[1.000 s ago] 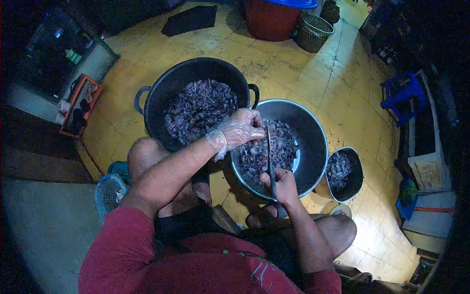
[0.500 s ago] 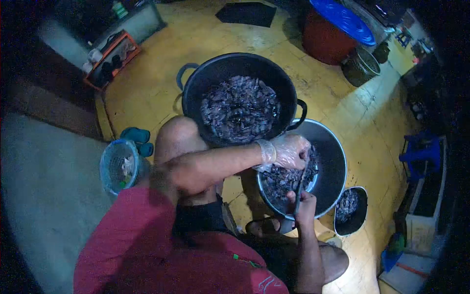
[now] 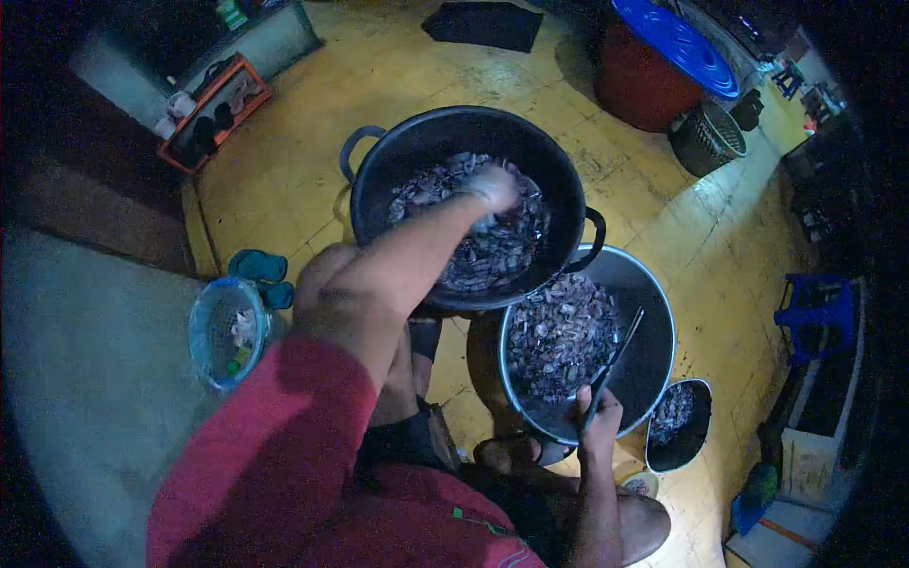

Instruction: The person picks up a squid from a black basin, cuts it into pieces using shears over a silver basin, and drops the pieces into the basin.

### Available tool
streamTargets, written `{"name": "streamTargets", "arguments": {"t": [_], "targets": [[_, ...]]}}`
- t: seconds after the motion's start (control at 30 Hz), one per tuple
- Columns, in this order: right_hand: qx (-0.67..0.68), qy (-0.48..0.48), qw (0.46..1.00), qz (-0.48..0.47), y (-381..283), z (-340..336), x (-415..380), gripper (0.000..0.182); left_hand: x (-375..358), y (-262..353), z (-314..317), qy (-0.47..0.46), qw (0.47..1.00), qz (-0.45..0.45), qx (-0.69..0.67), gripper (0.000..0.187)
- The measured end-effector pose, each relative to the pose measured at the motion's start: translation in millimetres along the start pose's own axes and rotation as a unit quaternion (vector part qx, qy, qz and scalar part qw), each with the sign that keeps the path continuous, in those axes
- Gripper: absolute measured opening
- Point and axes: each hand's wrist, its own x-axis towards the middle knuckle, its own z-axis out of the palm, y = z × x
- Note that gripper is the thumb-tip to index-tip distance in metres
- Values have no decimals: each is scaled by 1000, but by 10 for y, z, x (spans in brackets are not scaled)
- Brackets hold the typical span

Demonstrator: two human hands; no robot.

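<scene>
My left hand (image 3: 497, 189), in a clear plastic glove, is down among the dark, wet, squid-like pieces (image 3: 492, 256) in the big black two-handled pot (image 3: 379, 204). Motion smears its fingers. Over the near edge of the metal basin (image 3: 649, 284), my bare right hand (image 3: 601, 421) is closed round a long, slim, dark knife (image 3: 620, 350), its tip pointing up and away from me. Under the blade lies a heap of cut, greyish-purple pieces (image 3: 563, 331). The black pot overlaps the basin's far left rim in this view.
A small tub (image 3: 677, 426) of similar pieces stands right of the basin. At left are a lined basket (image 3: 227, 331) and teal slippers (image 3: 260, 265). Farther off are an orange shoe rack (image 3: 213, 114), a blue-lidded red bin (image 3: 644, 85), a woven basket (image 3: 705, 142) and a blue stool (image 3: 819, 317).
My left hand has moved from over the metal basin up and left into the black pot. My right hand has lowered slightly, keeping the knife, whose blade now tilts to the right.
</scene>
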Motion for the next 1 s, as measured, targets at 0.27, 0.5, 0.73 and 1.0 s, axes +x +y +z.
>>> {"name": "streamTargets", "arguments": {"t": [0.27,0.5,0.73,1.0], "targets": [[48,-23,995,80,-282,-17,-5,44,528,-341,620,64,982,-176,0,34],[34,12,999,1,-230,-11,7,43,328,-345,343,55,988,-108,-92,31],[-28,0,999,-20,-609,-60,-123,45,63,-5,-258,-95,956,-147,-234,38],[-22,-71,997,34,-551,1,-206,57,-1206,1522,-1457,-143,824,40,-547,31]]}}
